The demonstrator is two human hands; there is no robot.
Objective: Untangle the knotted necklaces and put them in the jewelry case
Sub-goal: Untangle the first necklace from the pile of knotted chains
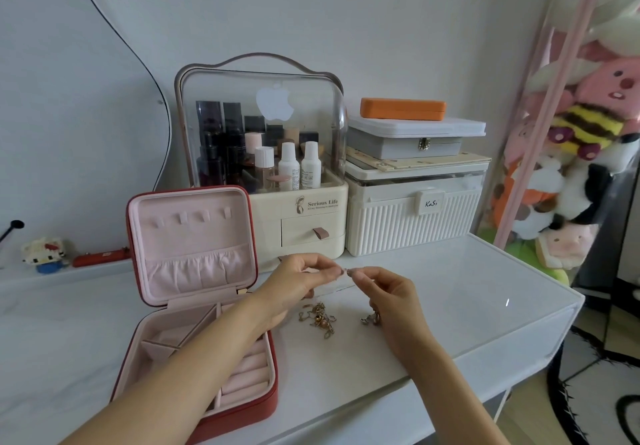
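Note:
A knotted clump of gold necklaces lies on the white table, with a smaller clump just right of it. My left hand and my right hand are raised above them, fingertips nearly touching. Each pinches an end of something very thin, seemingly a fine chain that barely shows. The red jewelry case stands open at the left, its pink-lined lid upright. My left forearm crosses over its tray.
A cream cosmetics organizer with a clear cover and a ribbed white box with stacked cases stand behind the necklaces. Plush toys fill a clear column at right. The table's front edge runs near my right forearm.

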